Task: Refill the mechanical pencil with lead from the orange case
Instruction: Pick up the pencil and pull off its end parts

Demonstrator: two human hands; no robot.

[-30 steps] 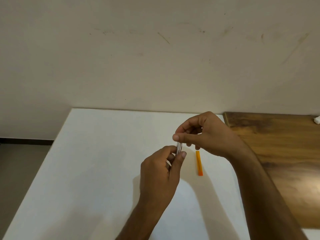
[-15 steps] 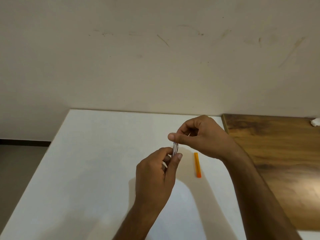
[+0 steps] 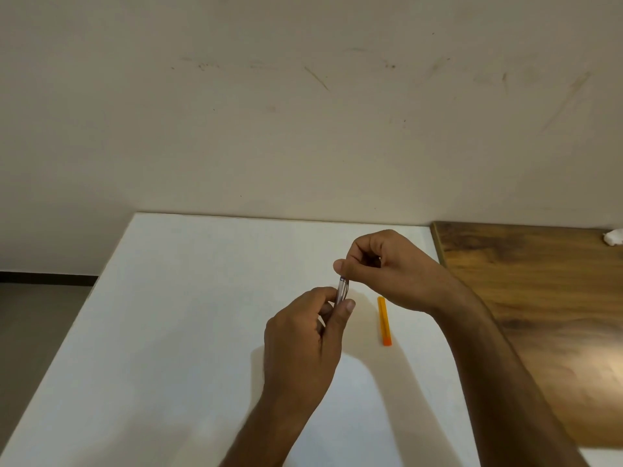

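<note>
Above the white table (image 3: 188, 315), our left hand (image 3: 303, 345) grips the mechanical pencil (image 3: 341, 291) upright while our right hand (image 3: 387, 267) pinches its top end, perhaps the cap; the detail is too small. The orange case (image 3: 384, 321) lies on the table just beside them.

Matt white table (image 3: 188, 298); glossy wood-grain top (image 3: 539, 298); orange plastic case (image 3: 384, 320).

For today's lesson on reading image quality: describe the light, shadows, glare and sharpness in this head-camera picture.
Head view: soft shadows fall on the white table below the left hand and right hand; pale glare on the wooden surface; the pencil looks slightly blurred; the orange case stays clear.
</note>
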